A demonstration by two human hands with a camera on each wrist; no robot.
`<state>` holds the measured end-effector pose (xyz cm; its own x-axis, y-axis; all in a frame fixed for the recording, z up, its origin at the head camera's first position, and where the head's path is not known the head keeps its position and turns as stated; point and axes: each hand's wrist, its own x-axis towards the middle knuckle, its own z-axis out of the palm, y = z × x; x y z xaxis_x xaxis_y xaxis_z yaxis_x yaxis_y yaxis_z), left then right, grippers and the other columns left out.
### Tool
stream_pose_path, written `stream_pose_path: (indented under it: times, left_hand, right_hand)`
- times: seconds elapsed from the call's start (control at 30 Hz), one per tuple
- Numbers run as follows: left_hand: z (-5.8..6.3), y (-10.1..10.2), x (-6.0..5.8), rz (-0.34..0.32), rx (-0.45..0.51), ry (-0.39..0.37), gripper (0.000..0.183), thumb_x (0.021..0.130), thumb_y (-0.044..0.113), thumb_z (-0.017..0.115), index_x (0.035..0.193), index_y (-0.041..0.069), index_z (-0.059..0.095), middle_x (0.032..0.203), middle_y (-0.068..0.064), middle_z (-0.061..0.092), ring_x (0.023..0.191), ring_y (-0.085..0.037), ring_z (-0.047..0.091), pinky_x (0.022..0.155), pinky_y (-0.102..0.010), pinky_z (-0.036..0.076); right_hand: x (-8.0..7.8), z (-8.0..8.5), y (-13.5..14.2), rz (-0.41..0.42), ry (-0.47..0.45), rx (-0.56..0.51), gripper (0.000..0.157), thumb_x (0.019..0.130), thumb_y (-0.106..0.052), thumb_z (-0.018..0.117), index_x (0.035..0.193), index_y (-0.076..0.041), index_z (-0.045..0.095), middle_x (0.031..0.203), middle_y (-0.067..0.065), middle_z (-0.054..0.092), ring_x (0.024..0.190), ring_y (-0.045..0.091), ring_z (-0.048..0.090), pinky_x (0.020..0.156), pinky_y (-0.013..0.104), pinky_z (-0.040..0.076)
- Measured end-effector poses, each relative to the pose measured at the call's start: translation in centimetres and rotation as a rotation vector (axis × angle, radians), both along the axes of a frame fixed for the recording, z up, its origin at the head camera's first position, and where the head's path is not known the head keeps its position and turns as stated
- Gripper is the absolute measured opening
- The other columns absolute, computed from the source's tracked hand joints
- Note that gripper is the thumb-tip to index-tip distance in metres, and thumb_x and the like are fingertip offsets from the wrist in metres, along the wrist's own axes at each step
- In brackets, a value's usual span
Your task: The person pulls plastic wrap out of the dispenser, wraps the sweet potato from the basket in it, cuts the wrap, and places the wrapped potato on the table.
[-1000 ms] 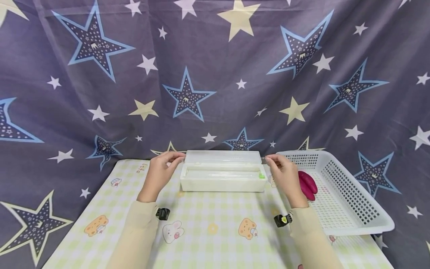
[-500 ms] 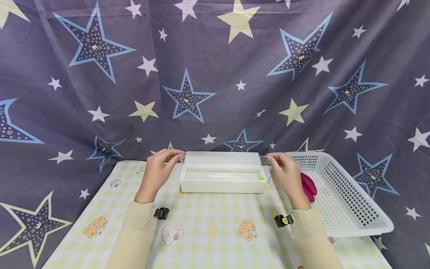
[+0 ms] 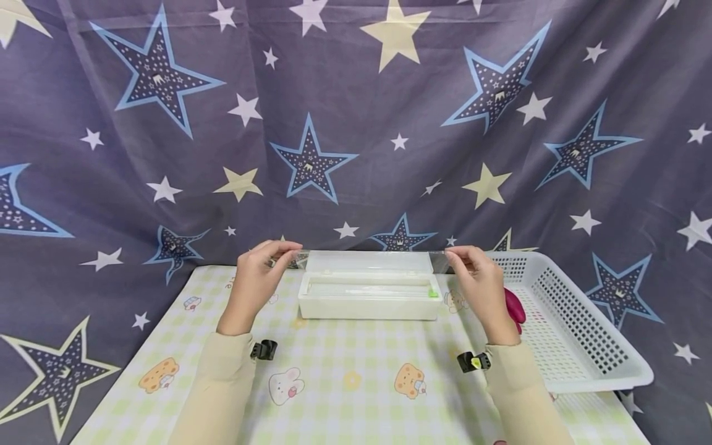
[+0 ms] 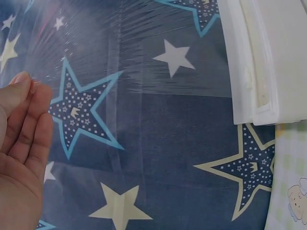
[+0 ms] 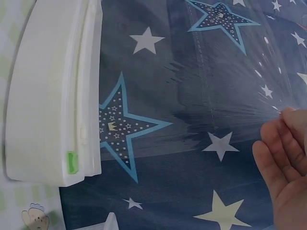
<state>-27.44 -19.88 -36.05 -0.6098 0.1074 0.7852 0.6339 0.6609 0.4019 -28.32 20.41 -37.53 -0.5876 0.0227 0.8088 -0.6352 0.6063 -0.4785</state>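
A white cling film dispenser (image 3: 367, 309) sits on the table with its frosted lid (image 3: 369, 261) raised and a green slide cutter (image 3: 432, 293) near its right end. Clear cling film (image 4: 144, 52) is drawn out of it, wrinkled toward the corners. My left hand (image 3: 257, 281) pinches one corner between thumb and fingertips, left of the lid. On the other side, my right hand (image 3: 483, 287) pinches the opposite corner. In the right wrist view the film (image 5: 192, 100) stretches from the dispenser to the fingertips, with creases fanning from the pinch.
A white plastic basket (image 3: 620, 371) stands on the right of the table. Inside it lies a dark magenta, rounded object (image 3: 515, 307), partly hidden by my right hand. A star-patterned curtain (image 3: 356, 93) hangs behind the checked tablecloth (image 3: 350, 408).
Both hands have risen slightly and spread apart, left hand leftward and right hand rightward, keeping their pinch. More cling film shows at both sides of the lid. The dispenser stays in place.
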Motion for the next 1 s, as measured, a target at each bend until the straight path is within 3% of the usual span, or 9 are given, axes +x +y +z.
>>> stream_pose_path:
  times: [0.27,0.77,1.0]
  left_hand:
    - [1.2,0.1,0.6,-0.027,0.0,0.024,0.014,0.094,0.017,0.072,0.107,0.018,0.077,0.099,0.006,0.071,0.085,-0.008,0.066,0.066,-0.021,0.052]
    - [3.3,-0.1,1.3,-0.027,-0.024,0.098,0.015,0.093,0.014,0.072,0.107,0.016,0.078,0.097,0.004,0.072,0.083,-0.009,0.066,0.063,-0.027,0.048]
    - [4.3,-0.1,1.5,-0.02,-0.01,0.123,0.015,0.093,0.014,0.072,0.106,0.017,0.078,0.095,0.003,0.072,0.082,-0.009,0.065,0.064,-0.022,0.044]
  right_hand:
    - [0.5,0.9,0.0,-0.005,0.037,-0.019,0.006,0.093,-0.005,0.072,0.097,-0.001,0.074,0.087,0.007,0.071,0.073,0.008,0.062,0.066,0.01,0.046]
    - [0.8,2.6,-0.1,-0.001,0.139,-0.042,0.006,0.091,-0.002,0.073,0.096,-0.002,0.075,0.087,0.008,0.072,0.072,0.007,0.062,0.067,0.009,0.045]
    - [1.2,3.6,-0.1,0.026,0.15,-0.056,0.011,0.089,0.002,0.074,0.099,-0.003,0.076,0.091,0.008,0.071,0.078,0.009,0.062,0.072,0.01,0.046]
